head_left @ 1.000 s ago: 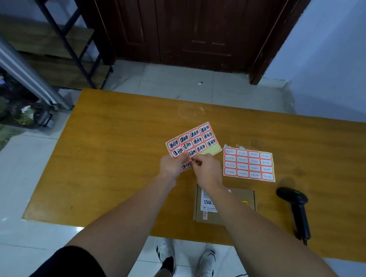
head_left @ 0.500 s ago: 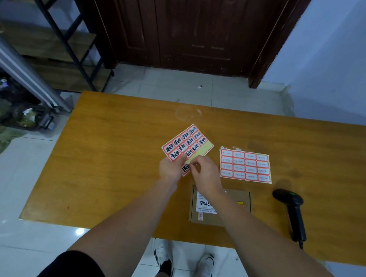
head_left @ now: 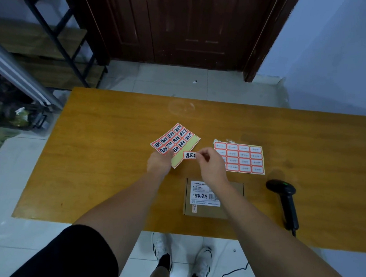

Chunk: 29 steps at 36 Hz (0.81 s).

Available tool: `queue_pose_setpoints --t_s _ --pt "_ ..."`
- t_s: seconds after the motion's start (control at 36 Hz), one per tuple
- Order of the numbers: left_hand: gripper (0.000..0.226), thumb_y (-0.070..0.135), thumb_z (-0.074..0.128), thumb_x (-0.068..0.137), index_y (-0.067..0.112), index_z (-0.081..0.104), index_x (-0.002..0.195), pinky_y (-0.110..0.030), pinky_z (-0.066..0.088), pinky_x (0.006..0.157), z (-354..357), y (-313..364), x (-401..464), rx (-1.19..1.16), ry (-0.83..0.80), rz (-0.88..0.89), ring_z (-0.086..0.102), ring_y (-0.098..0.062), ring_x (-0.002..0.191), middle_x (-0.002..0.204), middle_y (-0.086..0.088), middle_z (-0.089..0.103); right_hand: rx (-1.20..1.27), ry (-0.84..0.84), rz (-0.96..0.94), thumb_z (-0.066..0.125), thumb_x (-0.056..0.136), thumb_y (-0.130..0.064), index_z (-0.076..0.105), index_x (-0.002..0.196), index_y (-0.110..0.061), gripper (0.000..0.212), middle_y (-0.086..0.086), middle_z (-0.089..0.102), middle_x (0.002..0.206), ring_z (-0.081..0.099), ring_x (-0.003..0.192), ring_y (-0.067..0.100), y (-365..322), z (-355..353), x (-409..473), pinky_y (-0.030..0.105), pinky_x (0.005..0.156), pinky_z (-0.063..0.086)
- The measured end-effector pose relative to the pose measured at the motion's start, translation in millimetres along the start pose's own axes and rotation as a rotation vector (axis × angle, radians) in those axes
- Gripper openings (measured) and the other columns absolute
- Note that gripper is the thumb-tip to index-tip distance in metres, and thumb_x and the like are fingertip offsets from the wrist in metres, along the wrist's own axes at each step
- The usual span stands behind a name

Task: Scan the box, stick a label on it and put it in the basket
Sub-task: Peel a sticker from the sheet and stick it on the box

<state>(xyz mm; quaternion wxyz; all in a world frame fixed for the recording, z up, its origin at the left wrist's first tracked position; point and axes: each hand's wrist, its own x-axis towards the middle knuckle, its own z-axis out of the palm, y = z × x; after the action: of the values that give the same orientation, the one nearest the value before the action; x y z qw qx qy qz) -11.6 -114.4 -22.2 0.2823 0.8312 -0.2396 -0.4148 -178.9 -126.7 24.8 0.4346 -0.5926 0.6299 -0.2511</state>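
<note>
**Label lifted clear, box waiting at the near edge**

I am watching my right hand [head_left: 212, 165] pinching a small red-bordered white paper label [head_left: 189, 155] between thumb and fingertips, holding it just off the corner of the sheet. My left hand [head_left: 158, 163] is gripping the near corner of the tilted red-and-white sticker sheet [head_left: 173, 141], whose bare yellow backing strip is showing along its right side. The sheet is angling up and away to the right, with its long axis running diagonally.

The flat brown cardboard box [head_left: 206, 210] is lying on the orange-brown wooden bench [head_left: 105, 155], just behind the bench's near edge and directly under my right forearm. Its white printed shipping label is facing up, with the text reading upright to me. The box's long axis is running left to right, parallel to the near edge.

A second, blank red-bordered sticker sheet [head_left: 243, 160] is lying flat beyond the box, to the right of my right hand. The black handheld barcode scanner [head_left: 285, 202] is resting to the right of the box, apart from it, head away from me and handle pointing toward the near edge.

The left half and the far strip of the bench are lying open. I cannot see the basket.
</note>
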Motion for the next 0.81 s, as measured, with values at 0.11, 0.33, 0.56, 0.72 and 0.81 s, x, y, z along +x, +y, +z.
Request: queue_pose_setpoints --t_s 0.11,0.33,0.56,0.72,0.81 --pt "0.052 0.049 0.059 0.094 0.015 0.054 0.133 -0.037 0.051 0.084 -11.8 -6.0 3.3 0.256 0.002 -0.005 0.064 -0.030 0.112 0.127 -0.008 0.066 0.019 -0.025 0.040 0.062 0.099 -0.019 0.066 0.099 -0.017 0.004 -0.009 0.065 0.089 0.059 0.082 0.005 6.0 -14.4 -2.1 0.019 0.065 0.043" --pt "0.034 0.043 0.055 0.097 0.013 0.057 0.114 -0.030 0.043 0.066 -5.6 10.5 -29.8 0.405 0.028 0.196 0.064 -0.025 0.086 0.109 -0.008 0.070 0.033 0.003 0.077 0.063 0.098 -0.015 0.065 0.094 -0.019 0.006 -0.005 0.066 0.089 0.060 0.081 0.007 21.8 -38.9 -9.7 0.020 0.065 0.043" --pt "0.033 0.045 0.062 0.096 0.015 0.072 0.105 -0.027 0.039 0.060 32.1 34.3 -78.5 0.321 -0.335 0.417 0.059 -0.016 0.080 0.092 -0.001 0.066 0.045 0.002 0.080 0.066 0.096 -0.014 0.069 0.096 -0.010 0.005 0.002 0.068 0.087 0.061 0.079 0.015 35.8 -63.9 -19.4 0.026 0.066 0.043" --pt "0.020 0.038 0.061 0.098 0.021 0.068 0.090 -0.031 0.041 0.059 50.1 35.0 -96.2 0.315 -0.363 0.419 0.054 -0.016 0.067 0.080 -0.004 0.065 0.029 -0.019 0.100 0.066 0.096 -0.016 0.069 0.096 -0.014 0.004 0.000 0.070 0.090 0.064 0.084 0.016 49.4 -85.4 -26.7 0.029 0.072 0.050" --pt "0.022 0.039 0.061 0.099 0.025 0.063 0.082 -0.029 0.037 0.052 60.9 32.8 -103.3 0.354 -0.356 0.429 0.050 -0.012 0.060 0.070 0.003 0.059 0.038 -0.022 0.106 0.067 0.095 -0.016 0.069 0.093 -0.017 0.003 -0.001 0.071 0.088 0.065 0.084 0.017 59.4 -95.4 -30.9 0.032 0.074 0.053"
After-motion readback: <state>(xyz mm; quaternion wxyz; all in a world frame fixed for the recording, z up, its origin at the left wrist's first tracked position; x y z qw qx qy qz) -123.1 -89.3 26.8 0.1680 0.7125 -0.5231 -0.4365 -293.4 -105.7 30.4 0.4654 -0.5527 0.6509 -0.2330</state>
